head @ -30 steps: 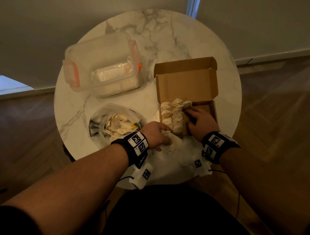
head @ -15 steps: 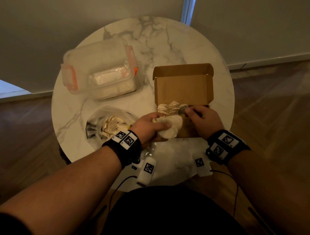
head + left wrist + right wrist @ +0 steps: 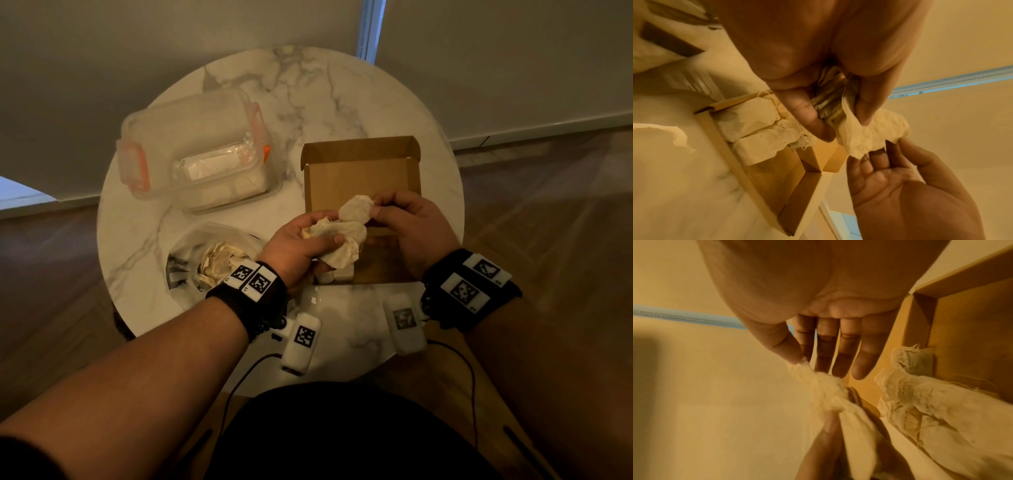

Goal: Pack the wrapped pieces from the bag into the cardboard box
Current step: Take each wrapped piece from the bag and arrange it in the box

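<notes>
Fingers: left hand curled around one wrapped piece held above the box; right hand pinching the wrap's loose end between thumb and forefinger, other fingers straight. Packed: a few pieces in a row along the box's left wall, the rest of its floor bare. Outstanding: more pieces in the bag left of the box on the table; task judged well short of done.

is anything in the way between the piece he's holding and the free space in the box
Nothing visible blocks it. The wrapped piece, gripped by the left hand and pinched by the right hand, hangs right over the open cardboard box. The packed pieces fill one end; the rest of the floor is bare.
</notes>
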A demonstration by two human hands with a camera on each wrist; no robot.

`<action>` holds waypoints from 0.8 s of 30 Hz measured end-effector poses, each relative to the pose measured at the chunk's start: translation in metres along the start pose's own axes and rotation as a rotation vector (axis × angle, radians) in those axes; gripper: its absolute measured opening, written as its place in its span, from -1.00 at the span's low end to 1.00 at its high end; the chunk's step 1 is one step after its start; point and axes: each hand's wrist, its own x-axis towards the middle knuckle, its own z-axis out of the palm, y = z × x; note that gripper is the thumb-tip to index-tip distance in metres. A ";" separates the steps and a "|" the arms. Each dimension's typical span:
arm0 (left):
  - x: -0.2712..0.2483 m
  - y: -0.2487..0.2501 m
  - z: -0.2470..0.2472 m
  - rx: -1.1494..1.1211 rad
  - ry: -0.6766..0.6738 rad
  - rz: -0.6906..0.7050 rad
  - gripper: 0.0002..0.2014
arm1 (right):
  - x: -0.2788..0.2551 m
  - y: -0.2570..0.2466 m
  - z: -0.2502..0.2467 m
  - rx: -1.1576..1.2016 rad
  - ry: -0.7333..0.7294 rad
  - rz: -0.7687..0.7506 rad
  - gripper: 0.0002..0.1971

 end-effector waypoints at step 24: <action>0.002 -0.031 -0.019 1.081 -0.043 -0.280 -0.58 | 0.043 0.069 -0.019 -0.911 0.121 -0.078 -0.86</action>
